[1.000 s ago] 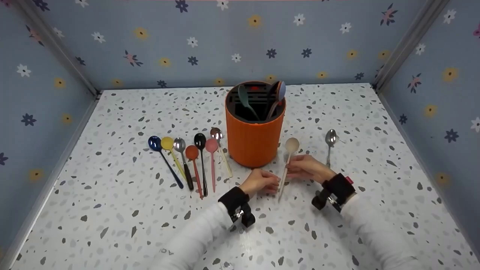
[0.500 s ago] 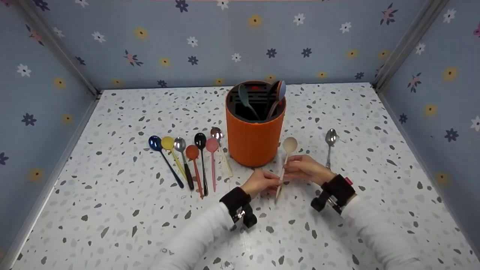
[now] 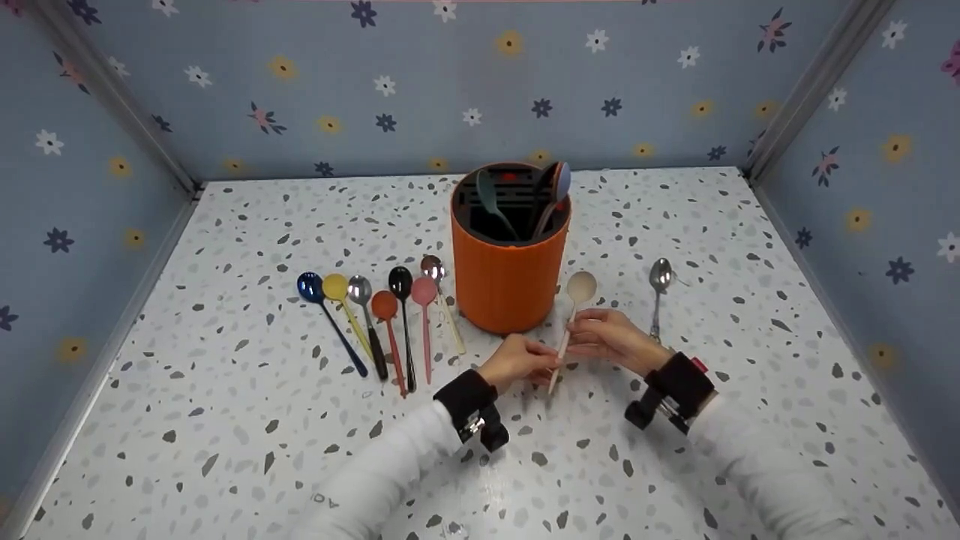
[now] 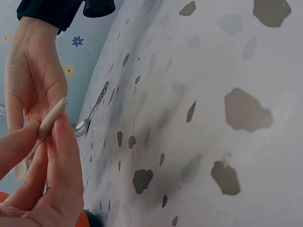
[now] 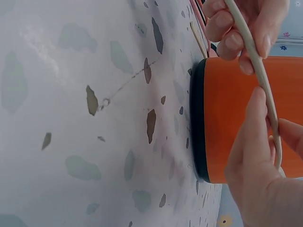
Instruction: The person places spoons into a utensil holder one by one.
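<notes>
Head view: orange holder (image 3: 510, 277) stands mid-desk, with a few utensils upright in its black slots. Both hands pinch the cream spoon (image 3: 570, 322) just in front of the holder: left hand (image 3: 517, 361) on the lower handle, right hand (image 3: 611, 337) further up, bowl pointing away. Seven spoons (image 3: 382, 315) lie in a row left of the holder; a steel spoon (image 3: 660, 289) lies toward the right edge. The desk's (image 3: 225, 420) near edge offers open room.
</notes>
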`<state>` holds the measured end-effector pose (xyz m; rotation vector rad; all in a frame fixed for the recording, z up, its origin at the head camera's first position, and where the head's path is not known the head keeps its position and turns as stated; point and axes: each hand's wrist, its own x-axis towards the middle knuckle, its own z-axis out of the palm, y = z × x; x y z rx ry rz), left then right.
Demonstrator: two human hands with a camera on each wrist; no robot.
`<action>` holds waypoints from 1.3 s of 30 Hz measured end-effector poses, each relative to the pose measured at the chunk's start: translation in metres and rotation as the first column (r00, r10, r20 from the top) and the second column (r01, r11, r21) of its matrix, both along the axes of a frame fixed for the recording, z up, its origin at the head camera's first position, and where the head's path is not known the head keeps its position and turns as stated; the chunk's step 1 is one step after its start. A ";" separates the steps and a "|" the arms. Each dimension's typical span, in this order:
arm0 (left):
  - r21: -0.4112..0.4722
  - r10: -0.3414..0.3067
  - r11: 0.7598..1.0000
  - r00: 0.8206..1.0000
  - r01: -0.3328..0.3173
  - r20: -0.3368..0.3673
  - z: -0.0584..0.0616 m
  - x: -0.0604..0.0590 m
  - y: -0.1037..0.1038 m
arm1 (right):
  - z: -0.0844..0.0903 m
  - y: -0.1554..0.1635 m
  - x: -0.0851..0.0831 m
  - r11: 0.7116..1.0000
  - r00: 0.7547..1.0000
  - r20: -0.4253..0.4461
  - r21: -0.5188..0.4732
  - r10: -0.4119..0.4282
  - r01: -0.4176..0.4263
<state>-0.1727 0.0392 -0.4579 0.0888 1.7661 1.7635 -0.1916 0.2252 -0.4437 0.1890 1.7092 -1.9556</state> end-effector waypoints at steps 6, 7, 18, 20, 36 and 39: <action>-0.027 -0.034 0.999 0.998 0.033 -0.046 0.010 -0.001 -0.001 | 0.010 -0.004 0.006 0.998 0.998 -0.029 -0.034 -0.056 0.055; -0.032 -0.042 0.999 0.998 0.040 -0.052 0.012 -0.001 -0.001 | 0.013 -0.004 0.007 0.997 0.997 -0.036 -0.041 -0.062 0.061; -0.113 -0.096 0.990 0.986 0.081 -0.137 0.034 -0.006 -0.006 | 0.036 -0.010 0.011 0.994 0.991 -0.098 0.041 -0.093 0.097; -0.119 -0.104 0.989 0.985 0.087 -0.141 0.038 -0.006 -0.007 | 0.039 -0.011 0.011 0.993 0.991 -0.099 0.060 -0.095 0.101; -0.105 -0.151 0.986 0.955 0.128 -0.257 0.069 -0.007 -0.011 | 0.069 -0.011 0.012 0.995 0.986 -0.148 0.053 -0.076 0.085; -0.093 -0.152 0.987 0.949 0.131 -0.275 0.075 -0.008 -0.012 | 0.075 -0.011 0.012 0.996 0.985 -0.153 0.035 -0.081 0.087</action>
